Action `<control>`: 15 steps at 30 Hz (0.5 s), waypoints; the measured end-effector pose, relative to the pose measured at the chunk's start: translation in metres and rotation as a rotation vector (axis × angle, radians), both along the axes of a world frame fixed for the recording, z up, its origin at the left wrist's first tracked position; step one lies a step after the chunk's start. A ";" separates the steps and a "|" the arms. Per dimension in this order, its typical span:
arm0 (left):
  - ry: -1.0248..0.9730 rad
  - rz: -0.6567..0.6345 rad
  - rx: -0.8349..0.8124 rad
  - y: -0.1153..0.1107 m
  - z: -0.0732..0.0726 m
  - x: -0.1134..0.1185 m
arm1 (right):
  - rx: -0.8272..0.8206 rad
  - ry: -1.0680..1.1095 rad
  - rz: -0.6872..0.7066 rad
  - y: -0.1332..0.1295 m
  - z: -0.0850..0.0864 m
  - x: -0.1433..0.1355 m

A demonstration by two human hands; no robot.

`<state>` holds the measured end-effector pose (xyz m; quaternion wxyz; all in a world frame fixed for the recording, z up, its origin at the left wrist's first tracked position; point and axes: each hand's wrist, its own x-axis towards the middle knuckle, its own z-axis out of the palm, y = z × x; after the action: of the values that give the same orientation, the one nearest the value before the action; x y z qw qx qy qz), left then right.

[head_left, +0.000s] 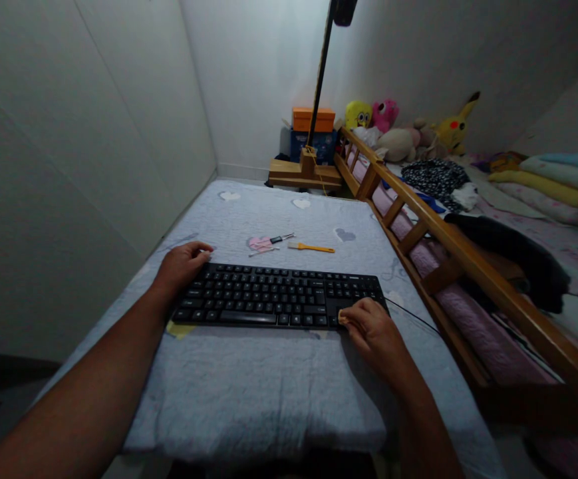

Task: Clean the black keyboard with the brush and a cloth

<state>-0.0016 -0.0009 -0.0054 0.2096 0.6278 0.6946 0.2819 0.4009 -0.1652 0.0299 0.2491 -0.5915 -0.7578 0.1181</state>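
A black keyboard (263, 296) lies across the cloth-covered table (249, 379). At its upper left corner rests my left hand (179, 267), fingers apart and holding nothing. My right hand (368, 327) is over the keyboard's lower right part, its fingers pinching a small yellowish piece (342, 317) against the keys near the arrow keys. Most of that piece is hidden by the fingers. Behind the keyboard lie a brush (313, 247) with a yellow handle, a small black-handled tool (281, 238) and thin white swabs (263, 251).
The keyboard's cable (413, 311) runs off to the right. A wooden bed rail (418, 233) borders the table's right side, with bedding and plush toys beyond. At the back, a lamp stand (307, 166) stands before an orange box (313, 120). A wall is on the left.
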 end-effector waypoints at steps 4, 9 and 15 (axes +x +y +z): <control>-0.014 -0.004 0.003 0.001 -0.002 -0.001 | 0.003 -0.043 0.033 0.002 -0.002 -0.015; -0.016 -0.001 0.005 0.000 0.003 0.002 | -0.005 -0.065 -0.002 0.005 -0.008 0.001; -0.006 -0.005 0.009 0.000 0.004 0.001 | -0.036 -0.068 -0.031 0.006 -0.007 0.023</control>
<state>-0.0001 -0.0005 -0.0019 0.2095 0.6295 0.6912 0.2864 0.4243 -0.1595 0.0227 0.2144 -0.6113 -0.7541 0.1078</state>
